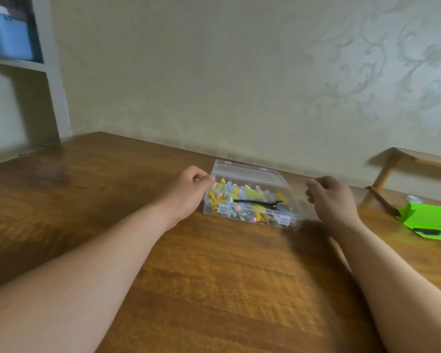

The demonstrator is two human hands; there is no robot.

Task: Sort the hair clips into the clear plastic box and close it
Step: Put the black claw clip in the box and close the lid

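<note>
Head view: clear plastic box sits on the table near the wall, full of hair clips, lid hinged at the back & partway down. Your left hand pinches the lid's left corner. Right hand hovers just beside the box's right end, fingers loosely curled, holding nothing. Box looks light, thin & slick, so prob. slides easily. Press the lid at its front corners w/ one hand steadying the base.

A home room: floral-patterned wallpaper at twelve o'clock, a wooden table, white shelving at ten o'clock.
</note>
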